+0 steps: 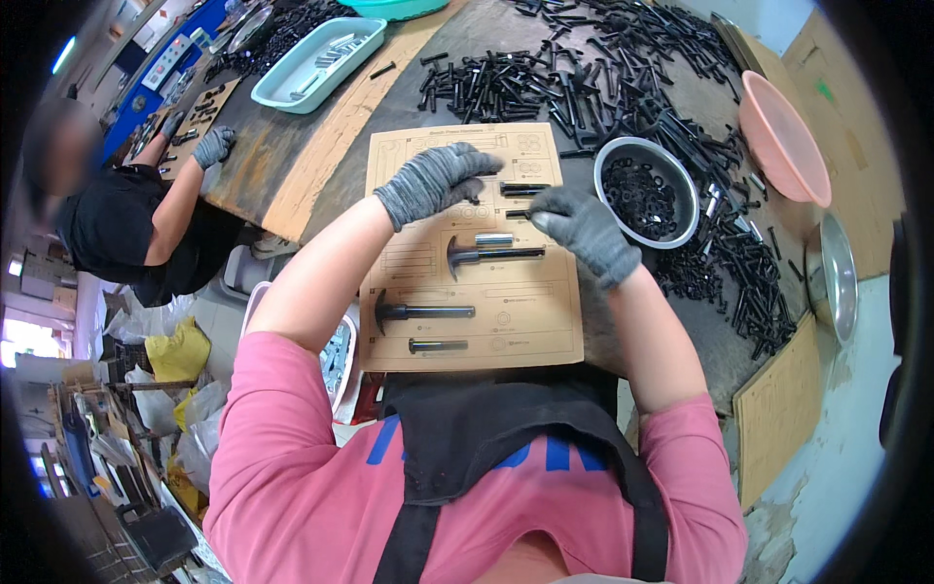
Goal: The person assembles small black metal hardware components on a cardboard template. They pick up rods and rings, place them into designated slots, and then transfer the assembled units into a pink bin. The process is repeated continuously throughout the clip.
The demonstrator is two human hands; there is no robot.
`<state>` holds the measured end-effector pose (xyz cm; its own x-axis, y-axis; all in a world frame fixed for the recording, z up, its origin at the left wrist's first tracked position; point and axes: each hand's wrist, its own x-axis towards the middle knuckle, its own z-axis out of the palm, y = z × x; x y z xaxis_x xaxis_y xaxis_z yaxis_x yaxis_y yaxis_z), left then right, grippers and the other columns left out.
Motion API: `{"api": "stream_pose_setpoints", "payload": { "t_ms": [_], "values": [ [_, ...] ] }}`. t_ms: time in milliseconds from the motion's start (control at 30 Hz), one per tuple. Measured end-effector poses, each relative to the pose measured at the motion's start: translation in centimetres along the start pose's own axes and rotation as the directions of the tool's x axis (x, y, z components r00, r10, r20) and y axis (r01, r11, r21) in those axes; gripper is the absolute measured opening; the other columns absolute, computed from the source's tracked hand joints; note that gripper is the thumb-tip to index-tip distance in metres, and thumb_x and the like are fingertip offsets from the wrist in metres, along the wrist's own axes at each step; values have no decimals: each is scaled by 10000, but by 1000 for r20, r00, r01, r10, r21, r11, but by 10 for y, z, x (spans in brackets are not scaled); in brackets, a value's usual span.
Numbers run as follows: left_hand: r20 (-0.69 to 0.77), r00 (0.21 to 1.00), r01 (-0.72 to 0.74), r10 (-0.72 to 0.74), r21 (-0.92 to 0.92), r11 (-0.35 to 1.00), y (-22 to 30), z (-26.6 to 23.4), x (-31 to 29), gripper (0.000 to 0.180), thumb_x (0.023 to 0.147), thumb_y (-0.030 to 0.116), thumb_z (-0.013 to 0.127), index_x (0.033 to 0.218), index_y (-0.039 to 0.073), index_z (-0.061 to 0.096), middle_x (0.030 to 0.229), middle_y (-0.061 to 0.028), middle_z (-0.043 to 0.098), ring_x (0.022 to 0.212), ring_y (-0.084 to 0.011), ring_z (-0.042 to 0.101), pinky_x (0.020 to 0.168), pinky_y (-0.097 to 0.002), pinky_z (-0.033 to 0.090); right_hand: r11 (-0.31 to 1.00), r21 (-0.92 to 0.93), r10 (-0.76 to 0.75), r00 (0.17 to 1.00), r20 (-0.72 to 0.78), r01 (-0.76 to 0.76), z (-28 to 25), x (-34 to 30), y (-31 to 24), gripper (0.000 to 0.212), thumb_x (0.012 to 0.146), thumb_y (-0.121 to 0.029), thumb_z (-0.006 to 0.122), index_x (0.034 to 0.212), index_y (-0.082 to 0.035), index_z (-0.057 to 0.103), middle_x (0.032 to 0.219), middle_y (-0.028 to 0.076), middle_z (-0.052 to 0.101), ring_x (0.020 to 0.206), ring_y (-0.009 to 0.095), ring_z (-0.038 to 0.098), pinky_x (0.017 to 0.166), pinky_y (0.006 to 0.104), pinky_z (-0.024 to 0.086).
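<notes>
A tan cardboard sheet (418,273) with printed outlines lies before me. My left hand (438,183), in a grey knit glove, hovers over its upper part with fingers stretched out and thumb apart. My right hand (592,236), also gloved, has its fingers curled together at the end of a short black bolt (517,214), partly hidden by them. Just above lie two black bolts (525,189). Below are a silver cylinder (493,239), a black T-shaped part with a curved head (496,255), a similar T-shaped part (428,311) and a dark bolt (438,346).
A metal bowl (689,195) of small black parts stands right of the sheet, among heaped black bolts (486,88). A pink basin (778,136) is beyond. A pale blue tray (272,92) holds silver parts. A co-worker (126,209) works at the left.
</notes>
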<state>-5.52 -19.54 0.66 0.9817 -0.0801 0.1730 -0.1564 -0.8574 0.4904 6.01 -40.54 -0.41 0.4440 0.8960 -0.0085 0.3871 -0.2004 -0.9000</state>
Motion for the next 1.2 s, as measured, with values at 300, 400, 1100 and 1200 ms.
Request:
{"api": "stream_pose_setpoints", "payload": {
  "t_ms": [300, 400, 1100, 1200],
  "values": [
    [-243, 969, -46, 34, -43, 998, -3, -8, -16, 270, 760, 55, 616, 1028, 83, 603, 810, -69, 590, 744, -177, 568, 703, -293, 465, 891, 340, 203, 934, 294, -301, 23, 82, -15, 262, 771, -173, 625, 994, -39, 595, 723, 17, 587, 598, 102, 509, 546, 233, 442],
    [-295, 946, 110, -133, -93, 990, -16, 3, -23, 165, 749, 72, 646, 908, 47, 610, 774, -82, 598, 703, -136, 565, 661, -257, 471, 943, 165, 253, 943, 215, -291, 34, 91, -8, 197, 772, -162, 619, 952, -83, 629, 756, 20, 610, 622, 113, 528, 581, 256, 451],
    [-61, 853, 522, -519, 77, 849, -18, 39, -10, 308, 737, 222, 629, 999, 67, 581, 921, -147, 616, 839, -292, 595, 758, -368, 466, 559, -829, 121, 990, 67, -12, 64, 107, 6, 196, 801, -158, 496, 932, -92, 626, 969, 148, 577, 910, 292, 590, 758, 396, 481],
    [-45, 837, 547, -545, 76, 834, -19, 42, -7, 316, 727, 237, 642, 990, 71, 587, 910, -152, 611, 856, -304, 583, 768, -382, 459, 566, -824, 74, 995, 65, 12, 67, 107, 9, 200, 808, -150, 484, 933, -94, 629, 959, 152, 582, 903, 290, 592, 749, 390, 486]
  ]
}}
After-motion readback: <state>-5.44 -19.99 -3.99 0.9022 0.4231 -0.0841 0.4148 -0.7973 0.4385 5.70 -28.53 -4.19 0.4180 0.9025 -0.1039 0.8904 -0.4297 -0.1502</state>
